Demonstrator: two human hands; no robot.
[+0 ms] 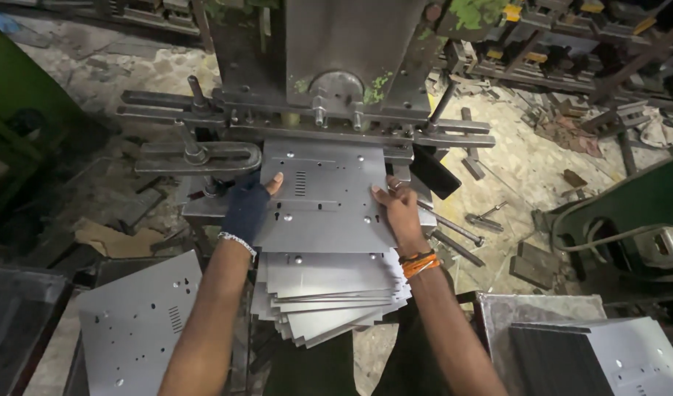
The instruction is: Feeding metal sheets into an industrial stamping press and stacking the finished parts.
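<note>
A grey metal sheet (325,198) with punched holes and a slotted vent lies on the bed of a press machine (336,81). My left hand (248,204), in a dark fingerless glove, grips the sheet's left edge. My right hand (399,209), bare with orange thread at the wrist, presses on the sheet's right edge. Both hold it flat under the press head. Below it, toward me, a fanned stack of similar sheets (329,297) rests at the machine's front.
More punched sheets (134,315) lie at lower left, and another pile (630,352) at lower right beside a dark ribbed panel. A clamp bar (197,158) sits left of the bed. Scrap metal and bolts litter the floor on the right.
</note>
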